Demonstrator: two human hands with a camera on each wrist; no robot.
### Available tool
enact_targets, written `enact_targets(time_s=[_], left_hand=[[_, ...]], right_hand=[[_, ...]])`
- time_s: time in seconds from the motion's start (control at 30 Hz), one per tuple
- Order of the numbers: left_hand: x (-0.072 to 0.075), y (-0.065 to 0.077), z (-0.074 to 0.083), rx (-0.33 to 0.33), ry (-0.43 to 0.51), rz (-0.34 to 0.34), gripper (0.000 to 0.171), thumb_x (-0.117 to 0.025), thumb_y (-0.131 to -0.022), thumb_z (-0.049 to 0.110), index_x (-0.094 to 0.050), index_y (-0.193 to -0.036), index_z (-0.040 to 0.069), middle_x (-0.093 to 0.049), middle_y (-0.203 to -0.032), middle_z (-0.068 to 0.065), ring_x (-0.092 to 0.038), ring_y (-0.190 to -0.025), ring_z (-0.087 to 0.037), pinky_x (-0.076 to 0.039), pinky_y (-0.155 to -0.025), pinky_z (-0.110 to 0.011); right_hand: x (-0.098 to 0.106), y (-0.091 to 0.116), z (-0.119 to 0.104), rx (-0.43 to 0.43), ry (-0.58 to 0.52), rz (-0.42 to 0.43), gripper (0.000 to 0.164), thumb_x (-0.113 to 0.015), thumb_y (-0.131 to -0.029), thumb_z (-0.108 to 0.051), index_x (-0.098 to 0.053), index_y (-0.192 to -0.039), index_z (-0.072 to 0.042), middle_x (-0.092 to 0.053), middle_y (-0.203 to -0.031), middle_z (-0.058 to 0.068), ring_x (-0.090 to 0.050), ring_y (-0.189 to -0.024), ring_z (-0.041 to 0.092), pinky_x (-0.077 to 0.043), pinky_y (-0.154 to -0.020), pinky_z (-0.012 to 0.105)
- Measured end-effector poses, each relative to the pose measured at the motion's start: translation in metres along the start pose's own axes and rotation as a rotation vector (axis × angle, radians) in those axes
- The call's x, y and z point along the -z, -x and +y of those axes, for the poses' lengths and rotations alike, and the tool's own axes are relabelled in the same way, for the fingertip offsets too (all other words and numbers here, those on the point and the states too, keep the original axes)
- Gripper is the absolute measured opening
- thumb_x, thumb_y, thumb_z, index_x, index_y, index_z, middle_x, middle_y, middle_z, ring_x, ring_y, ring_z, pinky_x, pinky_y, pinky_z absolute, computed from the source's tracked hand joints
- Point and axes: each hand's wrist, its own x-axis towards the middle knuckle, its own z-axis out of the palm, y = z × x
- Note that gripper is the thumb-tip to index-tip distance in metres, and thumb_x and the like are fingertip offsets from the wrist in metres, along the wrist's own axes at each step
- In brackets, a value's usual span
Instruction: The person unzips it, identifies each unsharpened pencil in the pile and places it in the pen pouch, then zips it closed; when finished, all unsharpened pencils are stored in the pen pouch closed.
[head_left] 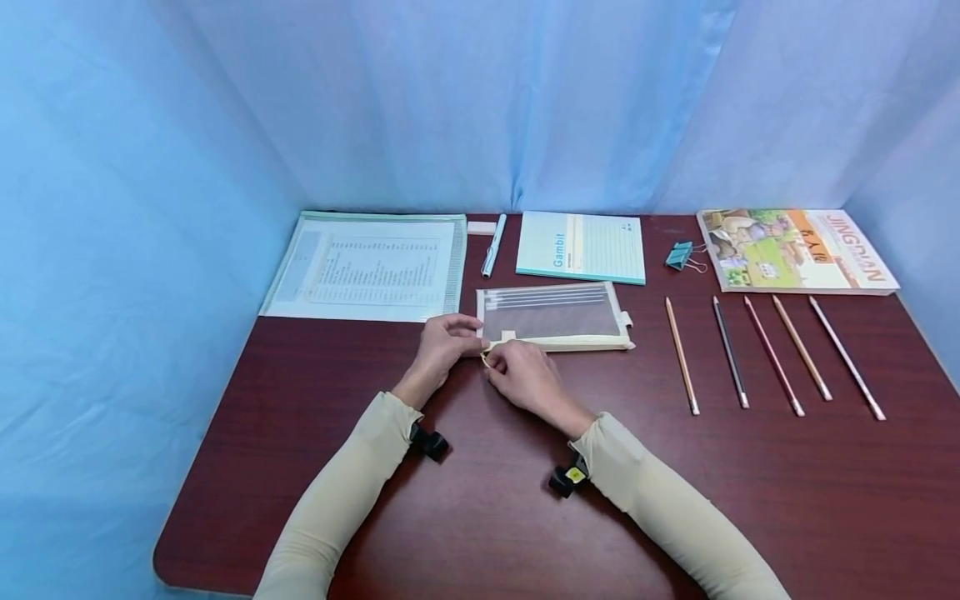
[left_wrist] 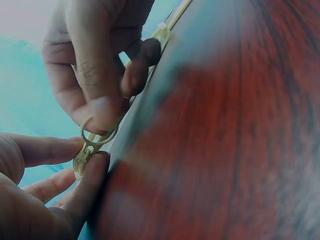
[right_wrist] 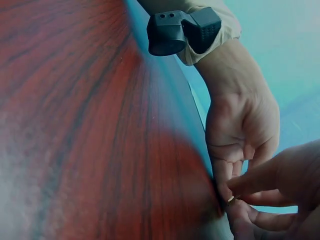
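Note:
A see-through mesh pencil case (head_left: 551,312) with cream trim lies flat in the middle of the table, several thin white sticks showing inside it. At its front left corner my left hand (head_left: 442,348) pinches the end of the case between thumb and fingers. My right hand (head_left: 525,375) is right beside it, its thumb and finger on the yellowish ring of the zipper pull (left_wrist: 92,145). Up close in the left wrist view, the ring stands at the right hand's fingertips. The right wrist view shows both hands' fingertips meeting, with the zipper mostly hidden.
Behind the case lie a document folder (head_left: 375,267), a white pen (head_left: 492,247), a Gambit notepad (head_left: 581,247) and a teal binder clip (head_left: 681,256). At the back right is a thick book (head_left: 795,250). Several pencils (head_left: 682,358) lie in a row on the right.

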Motion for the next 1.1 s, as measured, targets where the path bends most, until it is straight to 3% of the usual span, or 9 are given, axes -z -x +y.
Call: enact_targets(time_s=[0.17, 0.33, 0.73, 1.1], left_hand=[[-0.001, 0.000, 0.000, 0.003, 0.018, 0.015, 0.031, -0.070, -0.079, -0.011, -0.067, -0.110, -0.011, -0.060, -0.063, 0.005, -0.062, -0.056, -0.005, -0.057, -0.060, -0.019], [-0.002, 0.000, -0.001, 0.004, 0.009, 0.043, 0.030, -0.069, -0.078, -0.014, -0.068, -0.107, -0.010, -0.060, -0.063, 0.004, -0.063, -0.054, -0.006, -0.058, -0.058, -0.020], [-0.005, 0.000, 0.001, 0.013, 0.039, 0.034, 0.032, -0.068, -0.074, -0.018, -0.067, -0.106, -0.012, -0.060, -0.062, 0.003, -0.063, -0.052, -0.006, -0.059, -0.056, -0.019], [-0.004, 0.001, -0.001, 0.008, 0.016, 0.036, 0.031, -0.068, -0.075, -0.016, -0.068, -0.106, -0.012, -0.061, -0.063, 0.003, -0.065, -0.053, -0.006, -0.060, -0.058, -0.021]], right_hand=[[0.000, 0.002, -0.001, 0.044, 0.038, 0.145, 0.005, -0.073, -0.086, -0.012, -0.078, -0.085, -0.013, -0.076, -0.076, 0.000, -0.069, -0.070, 0.018, -0.056, -0.061, 0.034], [0.001, 0.002, 0.003, 0.082, 0.020, 0.222, 0.007, -0.073, -0.081, -0.005, -0.079, -0.084, -0.008, -0.077, -0.075, 0.005, -0.074, -0.070, 0.019, -0.060, -0.065, 0.036], [0.011, 0.003, 0.026, 0.017, -0.056, 0.247, 0.008, -0.072, -0.079, -0.006, -0.080, -0.081, -0.007, -0.077, -0.073, 0.007, -0.076, -0.069, 0.020, -0.060, -0.068, 0.038], [0.024, 0.011, 0.052, -0.014, -0.056, 0.258, 0.008, -0.071, -0.079, -0.006, -0.079, -0.078, -0.007, -0.077, -0.074, 0.007, -0.076, -0.070, 0.022, -0.059, -0.073, 0.041]])
